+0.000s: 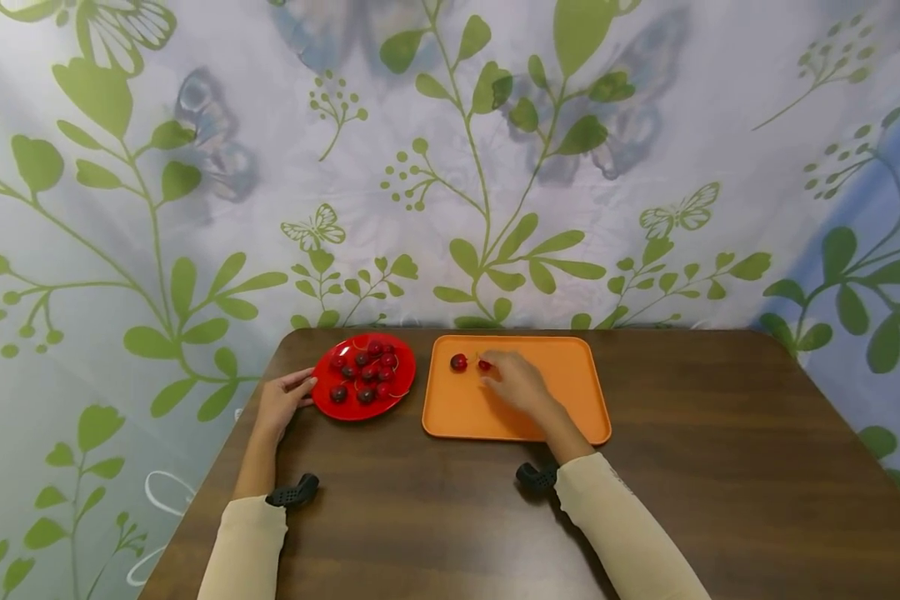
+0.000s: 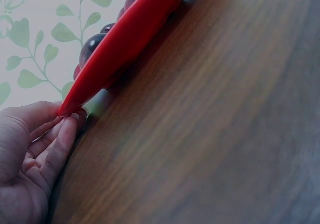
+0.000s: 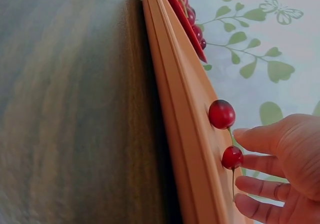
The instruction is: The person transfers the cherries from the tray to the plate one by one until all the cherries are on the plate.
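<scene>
The right hand (image 1: 516,382) rests on the orange tray (image 1: 570,392), and its fingers (image 3: 260,140) are straight and loose. Its fingertips are right at a small red cherry (image 3: 232,157), but I cannot tell if they pinch it or only touch it. That cherry lies on the tray, and in the right wrist view its thin stem runs from the fruit toward 6 o'clock, along the fingers. A second cherry (image 1: 458,362) lies on the tray just beside it, at 9 o'clock from the hand in the head view, with nothing touching it. The left hand (image 1: 281,400) lies on the brown tabletop (image 1: 720,467) at 9 o'clock from the red plate (image 1: 330,408). Its fingers (image 2: 62,139) are nearly straight and touch the plate's rim, with the thumb on top of the rim. The plate holds a pile of red and dark cherries (image 1: 366,371). The plate sits just left of the tray, near the far edge of the tabletop. Behind it all hangs a cloth with green leaves (image 1: 487,167).
</scene>
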`<act>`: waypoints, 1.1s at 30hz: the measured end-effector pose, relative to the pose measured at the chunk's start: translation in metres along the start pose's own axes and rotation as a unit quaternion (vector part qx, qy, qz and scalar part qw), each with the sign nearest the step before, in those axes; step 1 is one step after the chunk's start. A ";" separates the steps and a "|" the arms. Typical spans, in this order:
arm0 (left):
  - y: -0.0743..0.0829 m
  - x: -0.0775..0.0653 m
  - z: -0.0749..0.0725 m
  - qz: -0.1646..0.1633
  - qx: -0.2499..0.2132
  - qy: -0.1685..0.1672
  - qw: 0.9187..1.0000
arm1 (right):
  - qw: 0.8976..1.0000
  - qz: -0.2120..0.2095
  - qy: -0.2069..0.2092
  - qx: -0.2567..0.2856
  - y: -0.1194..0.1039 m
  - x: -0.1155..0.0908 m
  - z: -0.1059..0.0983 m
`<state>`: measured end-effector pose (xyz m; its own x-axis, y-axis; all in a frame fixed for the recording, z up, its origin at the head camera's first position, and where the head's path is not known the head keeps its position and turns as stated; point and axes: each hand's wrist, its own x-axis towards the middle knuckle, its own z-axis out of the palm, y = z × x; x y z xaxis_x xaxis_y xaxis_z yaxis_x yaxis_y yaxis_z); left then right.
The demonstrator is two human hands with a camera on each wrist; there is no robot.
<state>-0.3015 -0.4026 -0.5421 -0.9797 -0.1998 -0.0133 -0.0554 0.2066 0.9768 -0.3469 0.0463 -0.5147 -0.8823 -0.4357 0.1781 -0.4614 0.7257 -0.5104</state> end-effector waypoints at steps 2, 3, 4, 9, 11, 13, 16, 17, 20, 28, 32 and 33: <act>-0.002 -0.003 -0.001 -0.002 0.004 0.000 1.000 | 1.000 0.001 -0.004 -0.001 0.000 -0.002 0.004; -0.002 -0.005 -0.001 -0.004 0.006 0.000 1.000 | 1.000 0.001 -0.005 -0.001 0.000 -0.002 0.005; -0.003 -0.007 -0.002 -0.005 0.010 0.000 1.000 | 1.000 0.002 -0.007 -0.001 0.000 -0.003 0.007; -0.005 -0.013 -0.003 -0.019 0.014 0.000 1.000 | 1.000 0.013 -0.012 -0.008 -0.001 -0.005 0.012; -0.004 -0.014 -0.003 -0.022 0.009 0.000 1.000 | 1.000 0.017 -0.010 -0.014 0.000 -0.005 0.013; 0.000 -0.014 -0.002 -0.024 0.000 0.000 1.000 | 1.000 0.018 -0.004 -0.020 0.000 -0.005 0.013; 0.005 -0.014 -0.001 -0.024 -0.007 -0.002 1.000 | 0.999 0.017 0.006 -0.026 0.000 -0.005 0.011; 0.006 -0.013 0.000 -0.023 -0.008 -0.002 1.000 | 0.999 0.018 0.008 -0.027 0.000 -0.005 0.010; 0.006 -0.011 0.001 -0.021 -0.003 -0.003 1.000 | 1.000 0.017 0.010 -0.022 0.000 -0.005 0.007; -0.002 -0.005 0.002 0.002 0.004 0.000 1.000 | 1.000 0.022 0.014 0.004 -0.004 -0.007 0.003; 0.000 -0.004 0.001 0.006 0.002 0.003 1.000 | 0.999 0.033 0.015 0.015 -0.007 -0.007 0.004; 0.000 -0.003 0.001 0.005 0.000 0.004 1.000 | 0.999 0.035 0.015 0.016 -0.008 -0.007 0.004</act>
<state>-0.2984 -0.4010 -0.5418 -0.9785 -0.2061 -0.0025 -0.0464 0.2082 0.9770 -0.3367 0.0416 -0.5153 -0.9145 -0.3691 0.1658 -0.3965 0.7363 -0.5483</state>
